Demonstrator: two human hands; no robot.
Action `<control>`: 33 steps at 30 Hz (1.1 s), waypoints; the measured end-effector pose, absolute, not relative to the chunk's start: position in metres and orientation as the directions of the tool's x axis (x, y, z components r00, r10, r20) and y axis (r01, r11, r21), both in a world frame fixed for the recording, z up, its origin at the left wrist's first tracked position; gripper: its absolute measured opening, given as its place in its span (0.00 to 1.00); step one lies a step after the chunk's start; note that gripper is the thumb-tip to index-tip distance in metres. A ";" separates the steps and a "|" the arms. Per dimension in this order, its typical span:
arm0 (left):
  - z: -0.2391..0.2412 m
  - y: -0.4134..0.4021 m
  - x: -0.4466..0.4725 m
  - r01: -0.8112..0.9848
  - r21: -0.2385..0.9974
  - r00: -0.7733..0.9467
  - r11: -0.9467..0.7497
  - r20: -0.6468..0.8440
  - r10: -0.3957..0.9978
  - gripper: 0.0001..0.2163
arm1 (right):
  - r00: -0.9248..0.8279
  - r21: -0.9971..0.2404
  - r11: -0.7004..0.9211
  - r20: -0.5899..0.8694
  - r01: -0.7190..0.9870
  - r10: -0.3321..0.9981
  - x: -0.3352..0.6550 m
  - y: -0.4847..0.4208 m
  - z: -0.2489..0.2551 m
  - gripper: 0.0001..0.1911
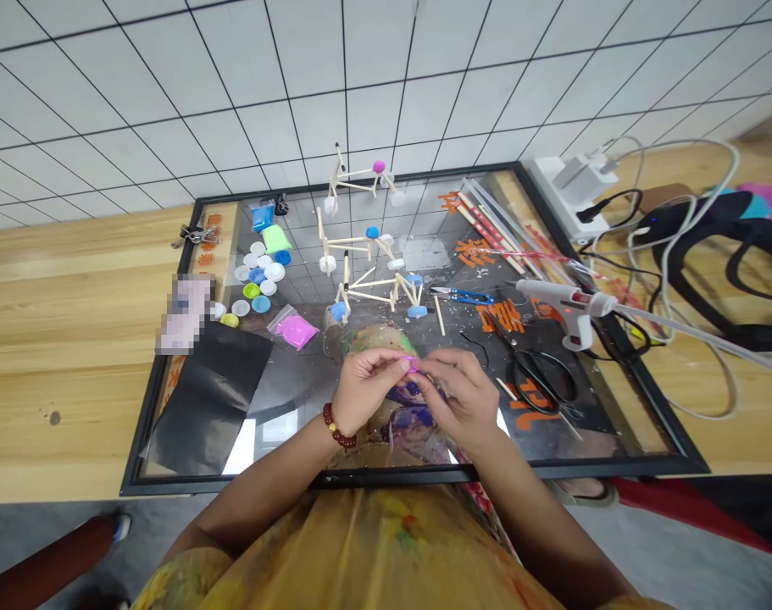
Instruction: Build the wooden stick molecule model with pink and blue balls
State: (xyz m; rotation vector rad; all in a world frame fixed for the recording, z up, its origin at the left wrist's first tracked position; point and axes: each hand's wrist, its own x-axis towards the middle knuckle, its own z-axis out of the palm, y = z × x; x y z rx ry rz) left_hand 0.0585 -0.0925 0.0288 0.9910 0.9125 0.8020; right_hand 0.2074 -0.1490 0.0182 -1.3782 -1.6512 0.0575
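Observation:
My left hand and my right hand meet over the glass-topped board near its front edge. Between their fingertips they pinch a small piece of pink clay, partly covered by fingers. Beyond my hands stands a bicycle-like stick model with blue cap wheels. Behind it are a second stick model with a blue seat and a third stick model with a pink seat. A bag of pink clay lies to the left of my hands.
Bottle caps, a bag of green clay and a black sheet lie left. To the right are blue snips, black scissors, a glue gun, sticks and a power strip with tangled cables. A tiled wall rises behind.

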 end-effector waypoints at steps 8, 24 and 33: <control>0.033 -0.095 0.057 -0.170 0.924 0.484 0.343 -0.225 0.846 0.14 | 0.269 -0.883 0.210 0.342 0.420 0.900 0.209 -0.145 0.024 0.03; 0.030 -0.090 0.059 -0.213 0.854 0.435 0.474 -0.352 0.829 0.15 | 0.216 -0.842 0.245 0.384 0.481 0.898 0.207 -0.143 0.026 0.04; 0.027 -0.089 0.059 -0.158 0.897 0.341 0.413 -0.343 0.875 0.11 | 0.102 -0.746 0.350 0.485 0.566 0.869 0.205 -0.148 0.022 0.14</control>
